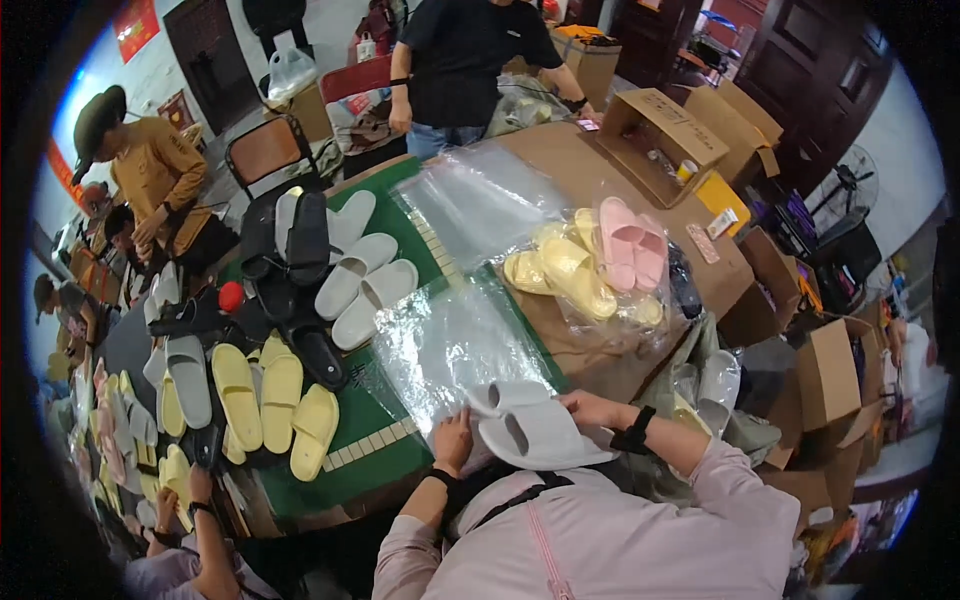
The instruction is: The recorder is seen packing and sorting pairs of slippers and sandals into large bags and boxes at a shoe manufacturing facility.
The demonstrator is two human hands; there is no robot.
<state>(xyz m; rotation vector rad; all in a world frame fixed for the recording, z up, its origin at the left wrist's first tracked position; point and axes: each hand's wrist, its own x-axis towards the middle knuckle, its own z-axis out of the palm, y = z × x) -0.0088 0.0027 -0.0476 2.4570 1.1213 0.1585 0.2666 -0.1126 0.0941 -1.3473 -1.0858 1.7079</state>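
Note:
A pair of light grey slippers lies just in front of me at the table's near edge. Closed at the slippers' right side, my right hand grips them near the straps. My left hand is at their left, with fingers pinched at the near edge of a clear plastic bag. That bag lies flat and shiny on the green board, reaching away from the slippers. Whether the slippers are partly inside the bag, I cannot tell.
More clear bags are stacked farther back. Bagged yellow slippers and pink slippers sit to the right. Loose grey, black and yellow slippers crowd the left. Open cardboard boxes stand right; co-workers are around the table.

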